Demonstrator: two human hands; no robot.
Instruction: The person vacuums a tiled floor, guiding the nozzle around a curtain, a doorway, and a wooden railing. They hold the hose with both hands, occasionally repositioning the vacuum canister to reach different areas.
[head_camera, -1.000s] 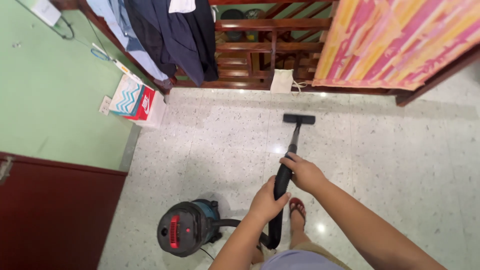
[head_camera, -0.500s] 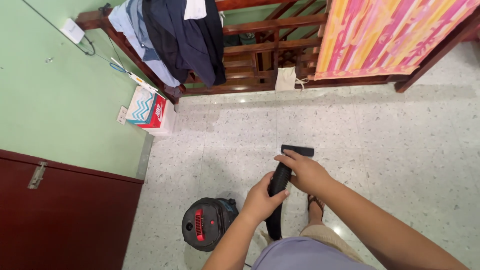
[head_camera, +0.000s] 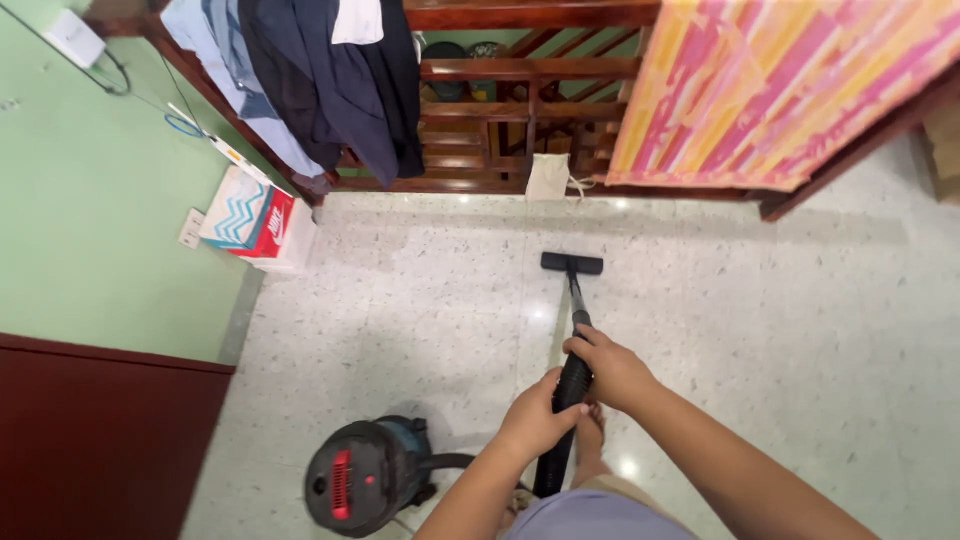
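Hidden: vacuum wand (head_camera: 572, 385) grip under both hands; canister vacuum (head_camera: 365, 478) base cut by bottom edge; items behind wooden rails (head_camera: 520, 110) too dim to tell

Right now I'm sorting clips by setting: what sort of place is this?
Most likely a bedroom at home: a wooden bed frame with a striped pink and orange cover, clothes hung over its rail, and a canister vacuum on the speckled floor.
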